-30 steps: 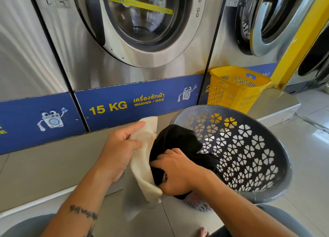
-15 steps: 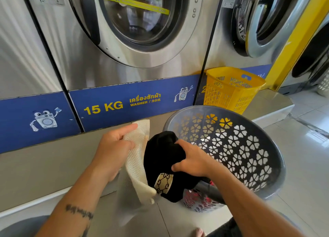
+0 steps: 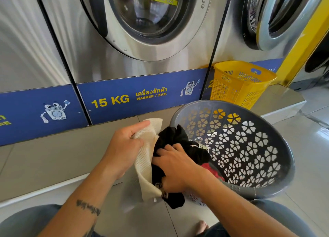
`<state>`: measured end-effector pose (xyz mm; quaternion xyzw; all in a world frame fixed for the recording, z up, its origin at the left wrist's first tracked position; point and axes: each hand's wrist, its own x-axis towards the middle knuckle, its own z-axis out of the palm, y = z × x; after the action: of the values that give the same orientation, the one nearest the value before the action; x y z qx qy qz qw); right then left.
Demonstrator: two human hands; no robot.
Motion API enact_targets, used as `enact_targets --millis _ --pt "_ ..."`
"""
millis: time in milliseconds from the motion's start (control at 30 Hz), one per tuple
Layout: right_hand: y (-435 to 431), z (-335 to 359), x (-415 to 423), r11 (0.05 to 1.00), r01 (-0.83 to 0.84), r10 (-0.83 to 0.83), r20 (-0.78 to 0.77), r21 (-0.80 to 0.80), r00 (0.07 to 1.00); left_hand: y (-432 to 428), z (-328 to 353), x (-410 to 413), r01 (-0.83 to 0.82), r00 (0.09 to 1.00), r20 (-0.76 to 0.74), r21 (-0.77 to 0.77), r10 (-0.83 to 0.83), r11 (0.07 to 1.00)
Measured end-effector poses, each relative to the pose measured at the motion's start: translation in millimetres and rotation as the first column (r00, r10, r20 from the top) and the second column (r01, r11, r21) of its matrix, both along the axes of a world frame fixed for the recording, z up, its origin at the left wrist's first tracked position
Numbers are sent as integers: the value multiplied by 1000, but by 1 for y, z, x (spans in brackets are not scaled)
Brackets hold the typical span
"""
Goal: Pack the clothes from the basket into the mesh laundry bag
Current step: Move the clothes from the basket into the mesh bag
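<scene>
Your left hand (image 3: 124, 147) is held up in front of you, with the forearm coming in from the lower left and a tattoo (image 3: 88, 207) showing across it. The hand is closed round the upper rim of the cream mesh laundry bag (image 3: 145, 160), bunching the mesh in the palm. The index finger (image 3: 140, 126) lies straight along the top edge and points toward the grey basket (image 3: 231, 104). The bag hangs from that grip above the floor (image 3: 302, 165), with its open side turned right toward your other hand.

Your right hand (image 3: 176, 167) reaches in from the lower right, knuckles up. Its fingers (image 3: 165, 150) are curled tight into the black garment (image 3: 178, 138), holding it against the bag's mouth. Part of the garment stands bunched above the hand, and part hangs below the bag's lower edge, where a pale patterned patch shows. You cannot tell how much of it lies inside the mesh.

The grey basket sits just right of your hands, tipped toward you, its wall pierced with flower-shaped holes. A red cloth (image 3: 211, 169) lies in it beside your right wrist. Behind it, a yellow basket (image 3: 238, 81) stands on the raised ledge (image 3: 281, 97) at the foot of the machines. Straight ahead is a steel washing machine (image 3: 89, 49) with a round door, above a blue panel (image 3: 151, 80) marked "15 KG".
</scene>
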<state>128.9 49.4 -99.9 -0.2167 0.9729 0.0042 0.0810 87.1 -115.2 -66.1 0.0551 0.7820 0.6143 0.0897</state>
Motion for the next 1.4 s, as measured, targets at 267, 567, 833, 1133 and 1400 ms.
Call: enact_targets --millis 267,567,833,1133,1400 --pt "62 16 -5 862 417 -370 202 -288 907 -5 4 -4 -94 993 71 29 92 995" --pt "17 5 -2 936 346 -353 -215 -69 911 3 1 3 -105 991 80 -39 108 994" --pt "-10 22 0 943 191 -252 -208 -273 945 -18 -39 -1 -129 974 172 -99 145 987" --pt "-90 -32 -1 984 75 -95 -121 -160 988 -64 -73 15 -229 921 256 -259 295 939" --pt "-112 -131 -7 936 164 -42 362 -313 931 -89 -75 29 -144 950 195 -426 246 893"
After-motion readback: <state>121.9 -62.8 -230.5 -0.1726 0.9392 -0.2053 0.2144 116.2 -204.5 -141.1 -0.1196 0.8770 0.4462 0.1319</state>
